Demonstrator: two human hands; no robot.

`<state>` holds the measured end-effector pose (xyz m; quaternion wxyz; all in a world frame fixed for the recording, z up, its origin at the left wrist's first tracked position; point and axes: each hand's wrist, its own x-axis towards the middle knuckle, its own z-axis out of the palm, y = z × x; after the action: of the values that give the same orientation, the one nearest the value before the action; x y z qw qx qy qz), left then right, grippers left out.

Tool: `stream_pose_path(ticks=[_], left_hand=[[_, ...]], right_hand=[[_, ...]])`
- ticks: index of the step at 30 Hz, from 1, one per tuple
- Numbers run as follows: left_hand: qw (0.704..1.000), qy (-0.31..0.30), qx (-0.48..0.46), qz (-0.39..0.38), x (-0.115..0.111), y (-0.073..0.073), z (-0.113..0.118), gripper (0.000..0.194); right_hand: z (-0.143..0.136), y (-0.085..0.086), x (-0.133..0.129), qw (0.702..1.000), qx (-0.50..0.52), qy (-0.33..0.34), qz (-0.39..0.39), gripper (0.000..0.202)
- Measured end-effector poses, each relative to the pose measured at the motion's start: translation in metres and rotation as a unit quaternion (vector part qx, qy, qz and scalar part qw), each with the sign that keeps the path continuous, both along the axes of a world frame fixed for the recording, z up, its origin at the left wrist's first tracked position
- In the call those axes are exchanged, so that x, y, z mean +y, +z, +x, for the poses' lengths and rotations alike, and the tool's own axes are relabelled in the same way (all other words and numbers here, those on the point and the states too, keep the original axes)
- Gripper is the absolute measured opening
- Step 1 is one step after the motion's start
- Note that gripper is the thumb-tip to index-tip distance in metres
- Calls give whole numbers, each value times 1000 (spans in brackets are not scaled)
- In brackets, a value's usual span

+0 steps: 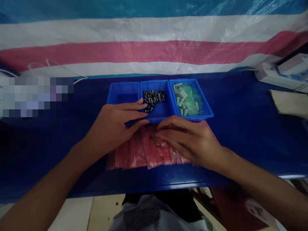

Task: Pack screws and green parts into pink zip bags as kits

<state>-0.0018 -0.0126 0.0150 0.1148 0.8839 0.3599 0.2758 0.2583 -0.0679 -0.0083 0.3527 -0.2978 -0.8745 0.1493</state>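
Note:
Three blue bins stand side by side. Small black parts (154, 97) lie in the middle bin (160, 113), and silvery pieces with green bags (190, 99) fill part of the right bin (208, 110). My left hand (116, 123) reaches over the front of the left bin (124, 88), fingers apart, fingertips near the black parts. Red plastic bags (137, 155) lie overlapped in a row in front of the bins. Over them is my right hand (192, 136), its fingers pressed together beside a small dark part (152, 136); whether they grip it is unclear.
The bins and bags rest on a blue table (240, 128). At the back right are a white power strip (271, 75) and a beige flat item (288, 102). White cables (64, 69) lie at the back left, near a blurred area. A striped sheet (154, 32) hangs behind.

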Motion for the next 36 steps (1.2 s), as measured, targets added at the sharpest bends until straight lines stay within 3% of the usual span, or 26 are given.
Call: stream_pose_path(ticks=[3,8,11,15,17,20,22,24,26,27,28,30,32,36], left_hand=[[1000,2,3,17,0,2,1,20],[1000,-2,-11,2,2,6,2,26],[1000,0,-15,8,2,6,2,24],[999,-2,-12,29,0,5,3,23],[999,-5,-2,42,0,4,4,24],[999,3,14,46,-1,4,5,26],[999,17,18,40,-1,4,6,27],[999,26,22,34,-1,4,6,28],[999,26,22,32,-1,3,7,29],[999,25,23,31,-1,3,7,30],[999,24,23,31,-1,3,7,30],[999,24,19,36,-2,3,7,29],[999,22,11,42,-2,3,8,27],[999,24,7,43,-1,3,8,26]], right_hand=[[-2,15,5,992,80,26,-93,15],[-11,32,17,929,163,119,-310,10],[-15,29,18,887,230,87,-392,18],[-12,19,14,800,253,72,-540,37],[-8,18,14,782,272,51,-559,38],[-2,21,15,794,350,-5,-497,29],[1,24,13,822,368,-29,-434,23],[2,24,9,886,315,-49,-338,19],[2,20,5,967,181,-48,-175,17],[2,17,3,992,89,-35,-83,17],[1,13,2,1000,-4,-14,-1,17],[-1,4,1,986,-134,22,92,21],[-3,-2,2,977,-182,39,105,26],[-6,-7,3,982,-168,42,74,24]])
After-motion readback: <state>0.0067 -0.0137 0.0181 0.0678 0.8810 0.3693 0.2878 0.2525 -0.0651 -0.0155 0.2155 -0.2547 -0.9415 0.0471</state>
